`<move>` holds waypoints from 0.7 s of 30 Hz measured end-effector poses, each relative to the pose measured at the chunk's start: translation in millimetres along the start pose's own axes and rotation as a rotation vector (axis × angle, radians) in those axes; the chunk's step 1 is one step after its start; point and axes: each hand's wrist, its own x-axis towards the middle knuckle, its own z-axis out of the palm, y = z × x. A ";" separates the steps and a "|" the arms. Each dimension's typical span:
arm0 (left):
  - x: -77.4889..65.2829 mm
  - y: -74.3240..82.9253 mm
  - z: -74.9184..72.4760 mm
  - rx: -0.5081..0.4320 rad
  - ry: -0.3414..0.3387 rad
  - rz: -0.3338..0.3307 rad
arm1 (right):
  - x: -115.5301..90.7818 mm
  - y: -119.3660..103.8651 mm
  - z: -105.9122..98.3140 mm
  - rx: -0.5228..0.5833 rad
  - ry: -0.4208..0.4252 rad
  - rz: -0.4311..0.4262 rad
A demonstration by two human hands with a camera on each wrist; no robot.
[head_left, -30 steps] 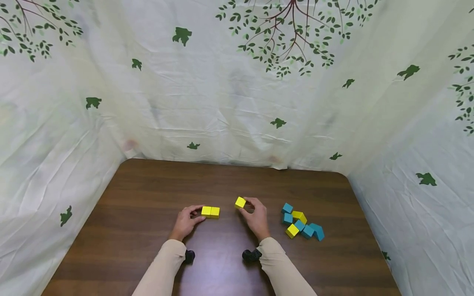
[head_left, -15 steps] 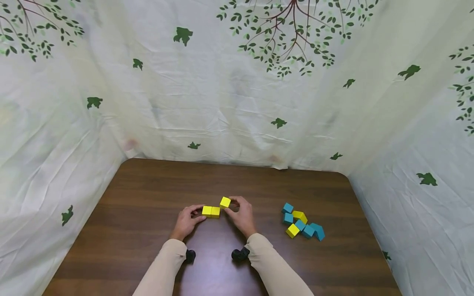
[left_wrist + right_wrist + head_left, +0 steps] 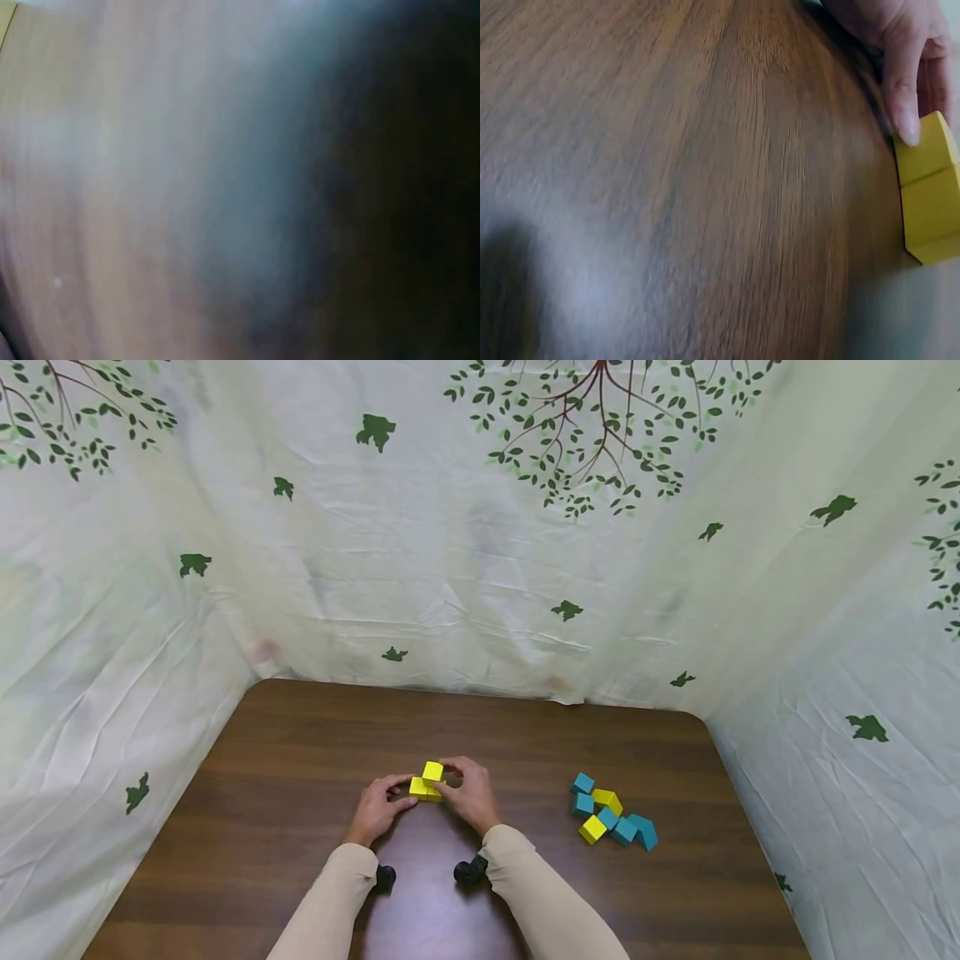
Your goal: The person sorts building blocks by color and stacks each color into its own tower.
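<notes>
Two yellow cubes lie side by side on the brown table. My left hand (image 3: pixel 375 812) holds the left yellow cube (image 3: pixel 418 787) at its outer end, index finger behind and thumb in front. The thumb (image 3: pixel 903 101) shows on that cube in the right wrist view. My right hand (image 3: pixel 474 793) pinches a third yellow cube (image 3: pixel 432 770), which overlaps the top of the pair in the head view. Partly behind the right thumb is the pair's right yellow cube (image 3: pixel 930 206). The left wrist view is mostly blurred, with a yellow edge (image 3: pixel 6 19) in its corner.
Right of the hands lies a loose cluster of blue blocks (image 3: pixel 623 831) and yellow blocks (image 3: pixel 592 829). The wooden table (image 3: pixel 315 727) ends at a white printed cloth (image 3: pixel 480 635) behind and at both sides. A dark wrist camera (image 3: pixel 470 871) sits at the right cuff.
My right hand has moved left with its yellow cube, from apart on the right to over the pair. The left hand has stayed at the pair's left end.
</notes>
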 end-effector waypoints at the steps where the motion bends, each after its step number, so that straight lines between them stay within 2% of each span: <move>1: 0.1 0.3 -0.1 -0.003 -0.001 -0.002 | 0.8 -0.5 1.6 -0.002 -0.007 -0.004; 7: 1.3 -0.3 0.1 -0.005 -0.004 -0.005 | 3.0 -1.5 12.3 -0.027 -0.036 -0.011; 13: 2.7 -2.0 0.9 0.011 -0.010 0.005 | 2.1 0.9 21.9 -0.047 -0.014 -0.023; 21: 3.3 -1.8 1.5 0.012 -0.010 0.005 | 0.9 -0.6 22.3 0.000 -0.019 0.013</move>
